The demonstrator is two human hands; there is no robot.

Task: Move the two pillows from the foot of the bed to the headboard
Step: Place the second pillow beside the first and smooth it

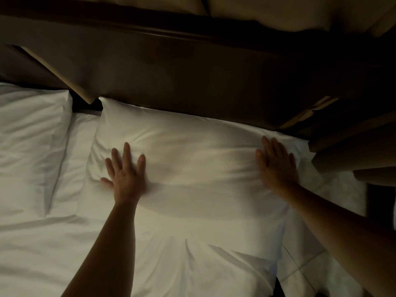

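Observation:
A white pillow [192,159] lies flat on the bed with its far edge against the dark wooden headboard [192,78]. My left hand [126,176] rests palm-down on its left part, fingers spread, denting the fabric. My right hand [278,166] lies flat on its right end, fingers straight and together. Neither hand grips anything. A second white pillow [30,146] lies at the far left, also up by the headboard, with a strip of sheet between the two.
White bedding [64,254] covers the bed below the pillows. A dark wooden nightstand [353,146] stands at the right beside the bed. Pale tiled floor [310,273] shows at lower right along the bed's edge.

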